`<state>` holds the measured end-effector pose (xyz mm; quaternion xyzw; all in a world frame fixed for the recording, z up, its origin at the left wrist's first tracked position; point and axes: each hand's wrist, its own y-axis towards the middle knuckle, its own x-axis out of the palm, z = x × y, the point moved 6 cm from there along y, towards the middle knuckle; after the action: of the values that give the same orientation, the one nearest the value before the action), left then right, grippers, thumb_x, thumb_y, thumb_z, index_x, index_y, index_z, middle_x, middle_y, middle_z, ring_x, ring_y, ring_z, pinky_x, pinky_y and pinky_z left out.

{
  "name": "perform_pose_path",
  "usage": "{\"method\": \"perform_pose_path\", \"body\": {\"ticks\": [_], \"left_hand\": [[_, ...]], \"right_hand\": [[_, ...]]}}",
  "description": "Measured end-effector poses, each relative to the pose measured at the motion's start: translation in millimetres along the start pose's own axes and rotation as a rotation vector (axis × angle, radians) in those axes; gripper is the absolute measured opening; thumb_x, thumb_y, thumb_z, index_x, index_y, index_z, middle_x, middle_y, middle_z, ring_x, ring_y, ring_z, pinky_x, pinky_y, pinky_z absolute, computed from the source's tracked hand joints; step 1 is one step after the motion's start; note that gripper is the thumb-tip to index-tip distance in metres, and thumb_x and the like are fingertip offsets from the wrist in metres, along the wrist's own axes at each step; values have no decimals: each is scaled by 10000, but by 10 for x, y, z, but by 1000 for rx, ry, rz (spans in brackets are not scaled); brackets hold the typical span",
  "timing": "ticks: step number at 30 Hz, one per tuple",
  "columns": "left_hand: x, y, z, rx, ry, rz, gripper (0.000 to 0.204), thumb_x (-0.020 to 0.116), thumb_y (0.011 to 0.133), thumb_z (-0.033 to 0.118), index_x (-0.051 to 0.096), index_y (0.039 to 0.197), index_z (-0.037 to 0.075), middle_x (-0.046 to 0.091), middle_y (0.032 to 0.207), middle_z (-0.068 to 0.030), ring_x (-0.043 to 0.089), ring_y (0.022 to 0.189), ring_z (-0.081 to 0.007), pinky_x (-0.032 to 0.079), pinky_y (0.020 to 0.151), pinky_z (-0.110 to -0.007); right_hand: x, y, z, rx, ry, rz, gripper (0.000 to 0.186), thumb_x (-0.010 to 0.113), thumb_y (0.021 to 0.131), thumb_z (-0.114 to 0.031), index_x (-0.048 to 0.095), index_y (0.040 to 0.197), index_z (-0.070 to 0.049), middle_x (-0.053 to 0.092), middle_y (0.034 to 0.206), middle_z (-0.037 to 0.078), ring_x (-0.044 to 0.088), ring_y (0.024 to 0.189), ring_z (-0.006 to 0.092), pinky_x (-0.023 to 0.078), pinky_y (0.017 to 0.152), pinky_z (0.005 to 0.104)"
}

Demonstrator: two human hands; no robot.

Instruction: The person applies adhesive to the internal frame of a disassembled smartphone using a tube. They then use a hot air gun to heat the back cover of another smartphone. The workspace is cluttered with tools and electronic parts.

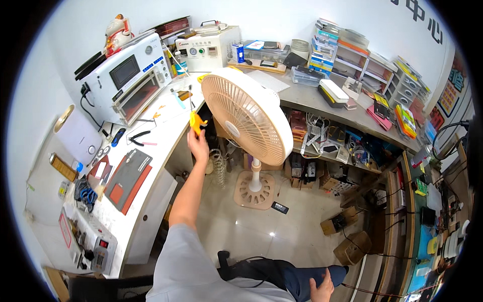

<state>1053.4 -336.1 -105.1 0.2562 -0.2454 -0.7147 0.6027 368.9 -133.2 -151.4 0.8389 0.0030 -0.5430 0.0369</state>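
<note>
My left hand [198, 146] reaches forward to the edge of the white workbench, its fingers closed around a yellow tool [195, 122]. A thin dark shaft rises from the tool; its exact kind is not clear. Just right of that hand stands a white and beige pedestal fan [246, 118], its round grille tilted and its slotted base [254, 190] on the floor. The hand looks apart from the fan. At the lower edge, my right hand [322, 288] rests by my knee, fingers apart and holding nothing.
On the white bench [166, 132] lie black-handled pliers [138, 137], a grey mat [132, 176] and a white machine [126, 75]. A grey bench [322, 95] with stacked boxes and drawers runs behind the fan. Cartons [339, 220] and a dark phone-like slab [279, 207] lie on the floor.
</note>
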Motion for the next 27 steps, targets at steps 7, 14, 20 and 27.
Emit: {"method": "perform_pose_path", "body": {"ticks": [7,14,20,27], "left_hand": [[1372,50,-505,241,107,-139,268,619,942,104,641,1185,-9,638,997,-168,602,963,-354,469,898,-445],[2027,-43,-1302,278,745,-482,210,613,915,189,675,1044,35,672,1129,-147,618,1082,-302,474,967,-502],[1947,-1390,374,429,204,-443,392,629,900,316,509,1200,92,495,1281,-140,461,1205,-334,423,1003,-566],[988,-3565,1969,498,-150,-1186,672,648,883,463,315,1381,160,289,1458,-132,278,1349,-371,364,1046,-641]], "right_hand": [[-11,-328,467,385,10,-147,776,746,858,-370,438,1483,-29,635,1273,235,600,1184,415,430,1035,510],[-258,-867,637,647,-114,-83,676,671,918,-466,483,1437,-76,666,1247,213,643,1158,370,462,1005,509],[-661,-1758,1148,854,-28,176,636,654,922,-479,528,1381,-58,693,1167,195,682,1072,340,521,935,458],[-2050,-2204,1239,798,63,686,376,714,915,-235,652,1226,-34,726,1031,163,720,872,278,563,783,381]]}}
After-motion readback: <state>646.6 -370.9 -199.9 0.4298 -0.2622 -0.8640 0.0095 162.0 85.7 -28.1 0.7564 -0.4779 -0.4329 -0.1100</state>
